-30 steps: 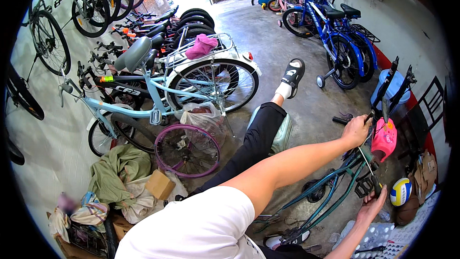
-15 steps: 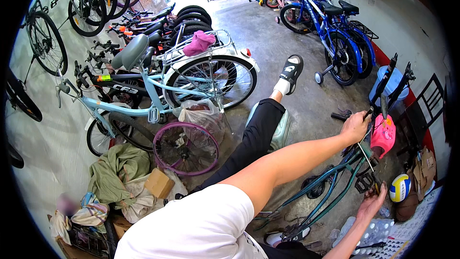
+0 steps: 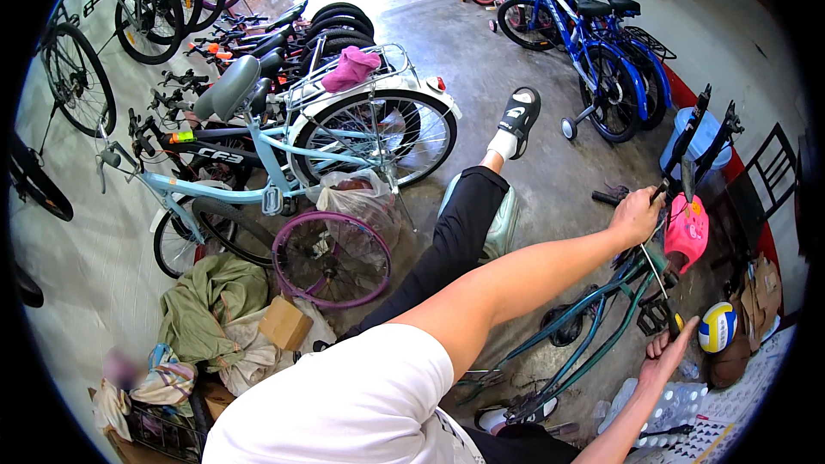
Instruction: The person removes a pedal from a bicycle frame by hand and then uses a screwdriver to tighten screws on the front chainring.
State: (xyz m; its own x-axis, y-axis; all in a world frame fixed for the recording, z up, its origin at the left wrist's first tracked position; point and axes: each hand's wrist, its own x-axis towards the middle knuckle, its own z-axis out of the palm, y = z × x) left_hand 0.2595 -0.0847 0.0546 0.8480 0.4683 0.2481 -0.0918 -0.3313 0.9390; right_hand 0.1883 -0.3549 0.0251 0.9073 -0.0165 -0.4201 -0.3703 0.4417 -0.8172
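A green bicycle frame (image 3: 593, 331) lies to the right of my legs, stripped of its wheels as far as I can see. My left hand (image 3: 634, 216) reaches across to its front end and closes around a dark, bar-like piece, mostly hidden by the fingers. My right hand (image 3: 663, 359), lower down, grips the black-and-yellow handle of a long screwdriver (image 3: 660, 279). Its thin shaft slants up toward my left hand, where the tip is hard to make out. A black pedal (image 3: 653, 318) sits close to the handle. Beside my left hand is a pink item (image 3: 687, 232).
A light-blue bicycle (image 3: 275, 163) and a purple wheel rim (image 3: 332, 259) stand to the left. Blue bicycles (image 3: 593, 60) are at the back right, near a blue bucket (image 3: 694, 150). A volleyball (image 3: 717, 326) and bottles (image 3: 675, 404) lie at the right.
My right hand has shifted slightly, and more of the screwdriver's yellow handle shows. My left hand stays on the front end of the frame. The whole view has moved slightly.
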